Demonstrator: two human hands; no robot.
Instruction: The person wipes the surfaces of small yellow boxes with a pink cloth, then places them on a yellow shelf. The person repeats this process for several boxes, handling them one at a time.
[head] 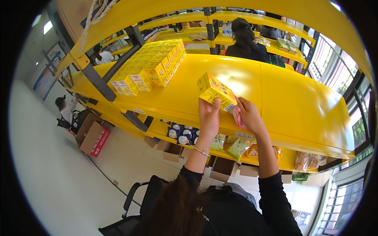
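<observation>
My left hand [209, 113] grips a yellow drink carton [217, 90] from below, thumb along its near side. The carton is tilted above a yellow metal shelf [283, 112]. Bunched in my right hand [249, 113] is a pink cloth [238, 115], close against the carton's right end. Whether the cloth touches the carton I cannot tell. To the left, rows of similar yellow cartons [159, 69] stand packed together on the same shelf.
Below, a shelf bears blue packets [183, 139] and green bags [238, 147]. Open cardboard boxes [221, 168] stand beneath it. A black chair [147, 200] is at lower left. Behind the shelf a person in black [246, 44] is among more racks. A dark upright post [99, 84] stands at left.
</observation>
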